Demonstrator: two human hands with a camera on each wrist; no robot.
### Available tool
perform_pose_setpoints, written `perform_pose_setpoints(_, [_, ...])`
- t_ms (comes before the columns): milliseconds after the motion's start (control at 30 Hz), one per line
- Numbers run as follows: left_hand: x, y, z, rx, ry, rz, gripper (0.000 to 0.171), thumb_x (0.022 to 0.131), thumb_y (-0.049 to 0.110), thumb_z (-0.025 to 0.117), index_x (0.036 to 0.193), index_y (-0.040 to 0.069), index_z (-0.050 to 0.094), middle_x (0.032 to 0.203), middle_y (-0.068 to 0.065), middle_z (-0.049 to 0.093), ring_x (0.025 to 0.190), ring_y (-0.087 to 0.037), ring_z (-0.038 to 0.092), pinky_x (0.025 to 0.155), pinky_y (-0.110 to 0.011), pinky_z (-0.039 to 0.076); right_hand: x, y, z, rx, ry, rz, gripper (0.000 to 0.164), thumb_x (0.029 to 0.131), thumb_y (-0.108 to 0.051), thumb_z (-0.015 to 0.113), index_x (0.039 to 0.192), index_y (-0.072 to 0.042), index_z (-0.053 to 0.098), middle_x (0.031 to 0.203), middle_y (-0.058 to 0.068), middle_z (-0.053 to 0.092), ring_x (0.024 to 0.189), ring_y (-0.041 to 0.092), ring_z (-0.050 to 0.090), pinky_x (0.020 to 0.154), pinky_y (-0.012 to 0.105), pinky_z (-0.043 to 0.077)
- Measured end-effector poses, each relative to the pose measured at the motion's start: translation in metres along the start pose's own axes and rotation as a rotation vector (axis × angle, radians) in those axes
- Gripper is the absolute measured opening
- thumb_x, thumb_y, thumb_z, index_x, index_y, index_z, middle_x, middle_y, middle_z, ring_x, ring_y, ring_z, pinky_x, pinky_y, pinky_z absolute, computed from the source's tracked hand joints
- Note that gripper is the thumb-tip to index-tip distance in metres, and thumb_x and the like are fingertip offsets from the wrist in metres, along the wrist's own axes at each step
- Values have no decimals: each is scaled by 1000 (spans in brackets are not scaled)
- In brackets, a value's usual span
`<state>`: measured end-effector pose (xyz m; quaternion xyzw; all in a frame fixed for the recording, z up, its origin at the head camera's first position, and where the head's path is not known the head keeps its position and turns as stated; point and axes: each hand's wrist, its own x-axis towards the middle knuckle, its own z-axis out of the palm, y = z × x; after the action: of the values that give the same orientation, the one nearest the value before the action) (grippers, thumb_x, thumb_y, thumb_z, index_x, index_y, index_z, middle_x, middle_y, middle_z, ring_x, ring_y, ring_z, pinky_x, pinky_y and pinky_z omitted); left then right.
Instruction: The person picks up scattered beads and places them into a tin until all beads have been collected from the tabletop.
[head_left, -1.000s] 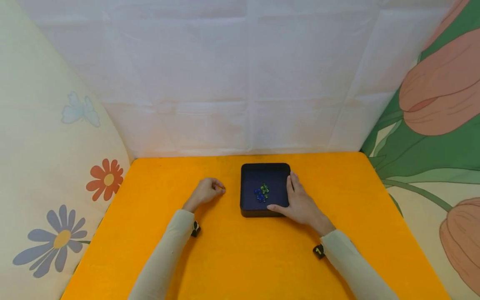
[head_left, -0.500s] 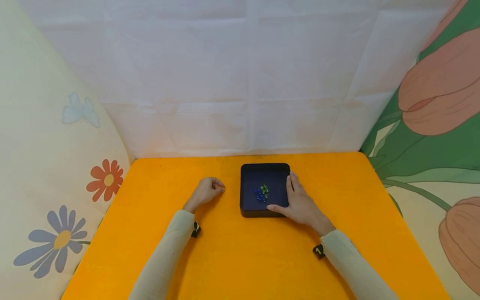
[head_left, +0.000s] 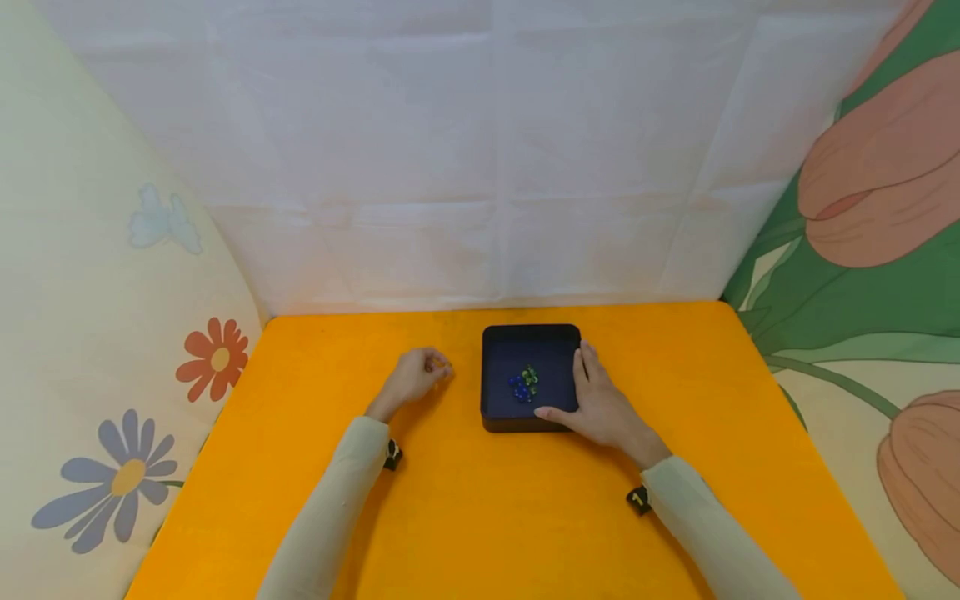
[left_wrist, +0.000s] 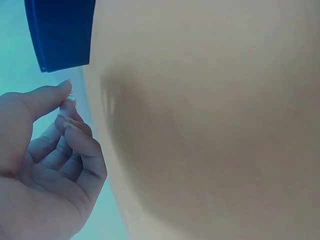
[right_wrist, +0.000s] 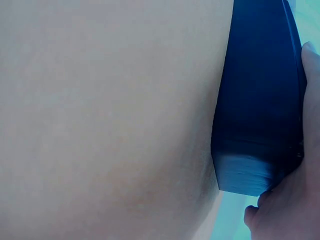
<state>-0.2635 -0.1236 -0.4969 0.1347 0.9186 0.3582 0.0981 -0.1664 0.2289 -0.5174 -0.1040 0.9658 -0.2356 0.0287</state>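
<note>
A square black tray stands on the orange table, with a small cluster of blue beads and green beads lying together inside it. My right hand grips the tray's near right corner, thumb over the front rim and fingers along the right wall. To the left of the tray, my left hand is held apart from it. In the left wrist view, thumb and index fingertip pinch a tiny see-through thing, too small to name. The other left fingers are curled toward the palm.
The orange tabletop surrounds the tray and runs back to a white cloth wall. Flowered cloths hang along the left and right. Small black tags sit at both wrists.
My left hand has shifted slightly up and its fingertips have turned a little. The right hand, the tray and the beads stay as they were.
</note>
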Motion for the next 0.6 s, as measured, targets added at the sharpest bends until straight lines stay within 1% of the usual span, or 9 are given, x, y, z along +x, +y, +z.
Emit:
perform_pose_setpoints(167, [3, 6, -1, 2, 7, 10, 21, 104, 25, 69, 114, 7, 72, 96, -12, 74, 71, -17, 63, 63, -29, 51, 1, 1, 1, -4, -1, 2, 135, 82, -91, 54, 167, -1, -1, 177, 16, -15, 165, 40, 4, 127, 58, 30])
perform_pose_setpoints(367, [4, 15, -3, 37, 20, 38, 25, 104, 28, 68, 117, 7, 72, 97, -11, 73, 75, -16, 62, 63, -29, 51, 2, 1, 1, -3, -3, 8, 136, 82, -92, 54, 167, -2, -1, 177, 16, -14, 165, 40, 5, 127, 59, 29])
perform_pose_setpoints(600, [3, 26, -6, 16, 47, 76, 23, 104, 26, 68, 117, 6, 72, 97, -12, 73, 75, -19, 61, 64, -30, 49, 1, 0, 0, -9, -10, 10, 135, 83, -91, 55, 167, -1, -1, 177, 17, -14, 165, 41, 5, 127, 59, 30])
